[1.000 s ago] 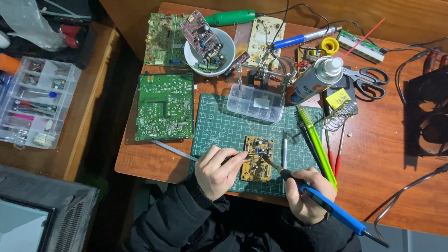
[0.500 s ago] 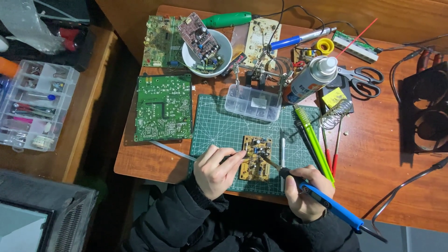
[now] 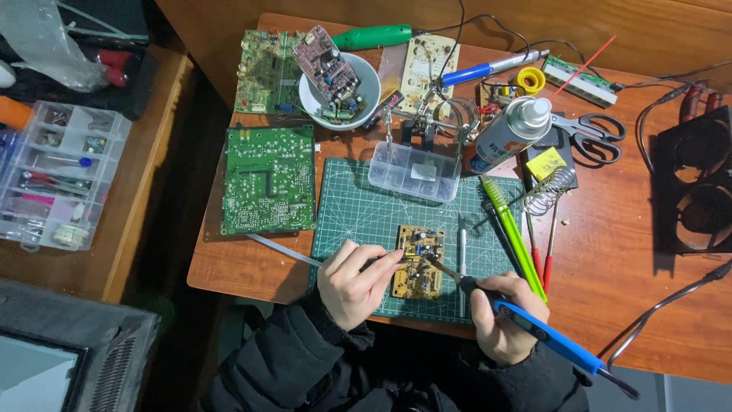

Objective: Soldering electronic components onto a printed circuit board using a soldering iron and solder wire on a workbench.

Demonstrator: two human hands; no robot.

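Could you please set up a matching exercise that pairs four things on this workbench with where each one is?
Things:
1. small tan circuit board
2. soldering iron
3. large green circuit board
4. white bowl

Places:
A. held in the right hand
B. on the bare wood, left of the green cutting mat
C. on the cutting mat, at the fingertips of the left hand
D. near the table's far edge, holding a circuit board

Pairs: 1-C, 2-A, 3-B, 4-D
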